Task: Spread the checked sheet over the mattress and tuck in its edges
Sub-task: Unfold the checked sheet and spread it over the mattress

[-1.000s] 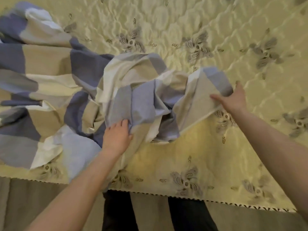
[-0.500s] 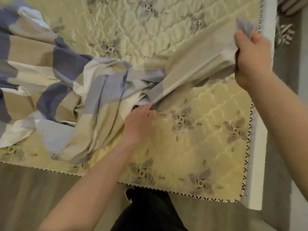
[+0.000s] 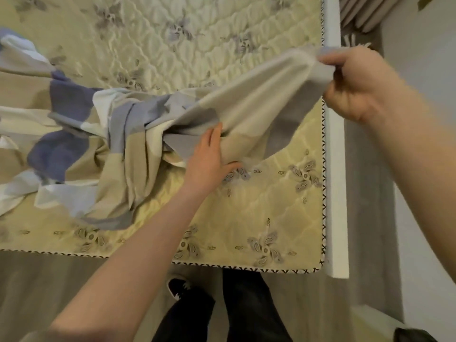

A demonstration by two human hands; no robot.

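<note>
Two-handed | right hand (image 3: pixel 357 85) grips lifted sheet (image 3: pixel 246 95) | left hand (image 3: pixel 207 161) flat

Narrow white bed-frame rail (image 3: pixel 335 193), grey floor (image 3: pixel 365 218) alongside it, plain pale wall (image 3: pixel 424 33), grey ribbed panel (image 3: pixel 357 13) top right

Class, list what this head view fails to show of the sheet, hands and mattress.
Head view only:
sheet: left part cut off by the frame edge.
left hand: most fingers hidden under a sheet fold.
right hand: motion-blurred, grip detail unclear.
mattress: far side cut off by top edge.
</note>
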